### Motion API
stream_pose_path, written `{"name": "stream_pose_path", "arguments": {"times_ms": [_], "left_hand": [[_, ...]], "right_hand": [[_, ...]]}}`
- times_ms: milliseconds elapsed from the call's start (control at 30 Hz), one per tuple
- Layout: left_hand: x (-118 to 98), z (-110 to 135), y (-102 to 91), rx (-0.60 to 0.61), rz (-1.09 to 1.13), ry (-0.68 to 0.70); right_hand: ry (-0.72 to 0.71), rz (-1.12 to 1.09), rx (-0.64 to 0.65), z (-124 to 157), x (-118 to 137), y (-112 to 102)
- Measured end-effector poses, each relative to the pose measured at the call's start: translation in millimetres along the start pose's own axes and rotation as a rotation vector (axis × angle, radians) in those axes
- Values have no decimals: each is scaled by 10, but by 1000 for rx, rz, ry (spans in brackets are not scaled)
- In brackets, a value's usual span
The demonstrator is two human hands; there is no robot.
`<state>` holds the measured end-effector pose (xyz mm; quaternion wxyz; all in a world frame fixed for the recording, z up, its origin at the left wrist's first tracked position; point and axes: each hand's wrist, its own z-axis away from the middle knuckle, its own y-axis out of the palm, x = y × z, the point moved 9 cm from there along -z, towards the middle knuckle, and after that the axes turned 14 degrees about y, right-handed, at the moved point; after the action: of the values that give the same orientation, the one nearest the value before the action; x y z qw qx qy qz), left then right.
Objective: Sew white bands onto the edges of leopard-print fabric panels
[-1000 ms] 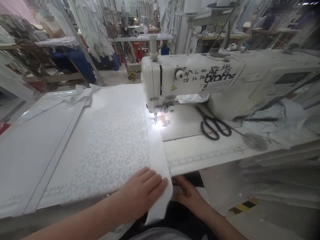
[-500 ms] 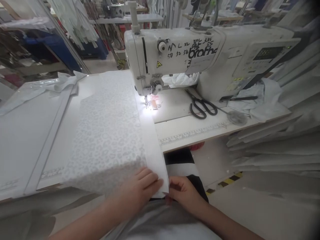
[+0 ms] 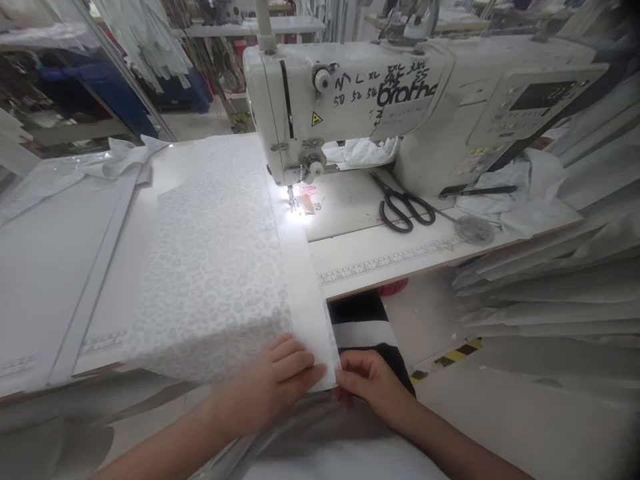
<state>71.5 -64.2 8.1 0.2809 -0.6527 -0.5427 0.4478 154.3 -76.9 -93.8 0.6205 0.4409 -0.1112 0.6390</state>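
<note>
A pale fabric panel [image 3: 225,267] with a grey leopard print lies over the table and hangs past its front edge. Along its right side runs a plain white strip [image 3: 303,280], which leads up to the lit needle and presser foot [image 3: 291,197] of the sewing machine [image 3: 345,100]. At the strip's near end, my left hand [image 3: 283,373] grips the fabric, fingers on top. My right hand [image 3: 367,383] pinches the strip's lower right corner between thumb and fingers. Both hands are close together above my lap, just short of the table edge.
Black-handled scissors [image 3: 405,207] lie on the machine bed, right of the needle. A printed ruler [image 3: 380,263] runs along the table's front edge. Crumpled white cloth [image 3: 535,193] sits at the right, near stacked fabric [image 3: 560,273]. Grey sheet material [image 3: 45,253] covers the left side.
The view has shifted slightly, so the machine appears a little higher. My right hand's fingertips have closed in on the strip's corner; my left hand stays nearly in place.
</note>
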Motion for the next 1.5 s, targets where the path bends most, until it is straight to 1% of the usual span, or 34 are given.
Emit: {"name": "stream_pose_path", "arguments": {"times_ms": [133, 267, 333, 367, 400, 433, 500, 533, 567, 600, 633, 700, 767, 833, 900, 933, 1000, 1100, 1200, 1300, 1433, 1500], "left_hand": [[-19, 21, 0, -31, -28, 7], [-43, 93, 45, -48, -101, -18], [-62, 123, 46, -73, -131, -15], [-63, 133, 45, -82, -126, -19], [-60, 139, 44, -87, -109, -27], [-51, 142, 41, -90, -83, -41], [-37, 138, 24, -100, -37, -75], [-42, 130, 8, -111, -24, -85], [-55, 119, -12, -125, -16, -87], [-69, 105, -28, -133, -9, -88], [-77, 90, -41, -135, -3, -90], [-52, 55, -53, -116, 40, -108], [71, 25, -95, -111, 127, -164], [315, 17, -190, -130, 177, -277], [615, 41, -299, -124, 134, -418], [745, 53, -340, -100, 98, -471], [914, 57, -384, -47, 62, -505], [975, 48, -377, -3, 112, -471], [974, 86, -386, -16, 138, -472], [1013, 164, -411, -24, 77, -505], [1102, 233, -372, 55, 0, -521], [1175, 232, -399, 59, -23, -515]], "right_hand": [[13, -45, 10, -27, -25, -12], [5, -77, 54, -55, -61, 10], [-11, -58, 70, -36, -51, 14], [-34, -24, 55, -12, -23, -2], [-88, 40, 10, 28, 41, -38], [-189, 136, -65, 93, 152, -85], [-492, 429, -252, 311, 451, -116], [-660, 604, -323, 440, 579, -58], [-809, 780, -356, 546, 657, 41], [-922, 935, -356, 614, 686, 150], [-998, 1057, -338, 645, 684, 243], [-1081, 1191, -308, 654, 669, 357], [-1088, 1236, -299, 621, 667, 400], [-1068, 1261, -278, 582, 666, 434], [-1060, 1279, -247, 567, 671, 474], [-1066, 1280, -237, 572, 682, 491], [-1078, 1277, -238, 579, 713, 512], [-1122, 1262, -266, 594, 756, 526], [-1171, 1246, -286, 584, 758, 530], [-1189, 1205, -299, 524, 747, 513], [-1291, 1113, -326, 485, 820, 491], [-1295, 1148, -332, 426, 887, 501]]}}
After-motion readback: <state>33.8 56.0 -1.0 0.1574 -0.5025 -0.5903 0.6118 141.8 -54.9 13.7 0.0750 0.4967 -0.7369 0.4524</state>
